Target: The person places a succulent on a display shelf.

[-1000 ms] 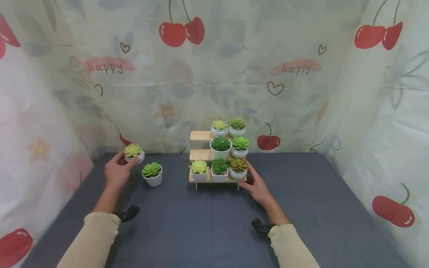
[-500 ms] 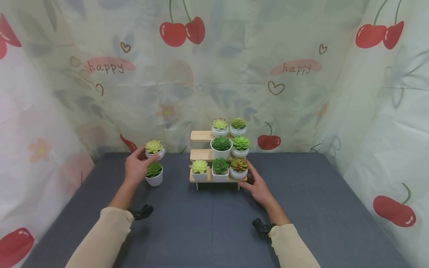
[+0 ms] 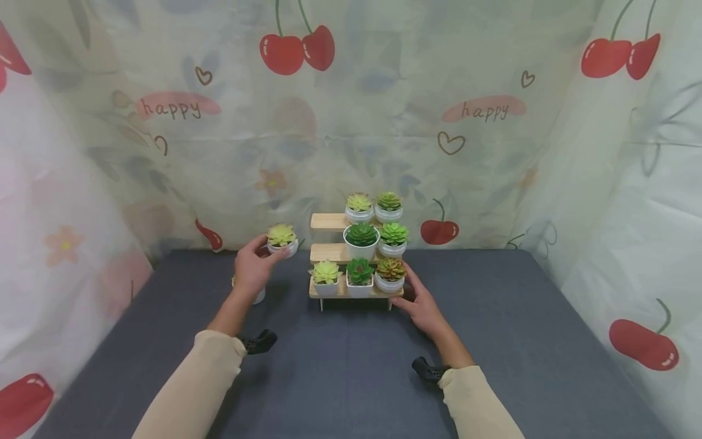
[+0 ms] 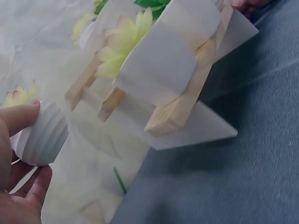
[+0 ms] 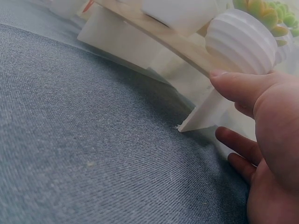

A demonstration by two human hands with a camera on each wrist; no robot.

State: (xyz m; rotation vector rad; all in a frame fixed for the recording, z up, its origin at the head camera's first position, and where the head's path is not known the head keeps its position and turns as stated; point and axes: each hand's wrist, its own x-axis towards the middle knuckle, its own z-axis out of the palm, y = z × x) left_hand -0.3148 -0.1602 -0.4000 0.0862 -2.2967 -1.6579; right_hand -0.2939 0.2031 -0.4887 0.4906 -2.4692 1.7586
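My left hand [image 3: 253, 271] holds a small potted succulent [image 3: 282, 238] in the air, left of a three-tier wooden plant stand [image 3: 328, 253]. The left wrist view shows thumb and fingers around its ribbed white pot [image 4: 44, 133]. My right hand [image 3: 421, 306] grips the right end of the stand's lowest board, its thumb [image 5: 233, 85] on the front corner; part of its fingers is hidden. Above that thumb sits a reddish-green succulent [image 3: 391, 269] in a ribbed pot. A square-potted dark green succulent [image 3: 359, 273] and a pale green one [image 3: 326, 273] share that tier.
Two potted succulents stand on the middle tier and two on the top, with bare board at their left. Another white pot [image 3: 260, 297] on the dark tablecloth [image 3: 340, 366] is mostly hidden behind my left hand. A printed curtain [image 3: 362, 122] hangs behind.
My left hand has carried the succulent rightward toward the stand, passing in front of the white pot on the table. My right hand and the stand have stayed in place.
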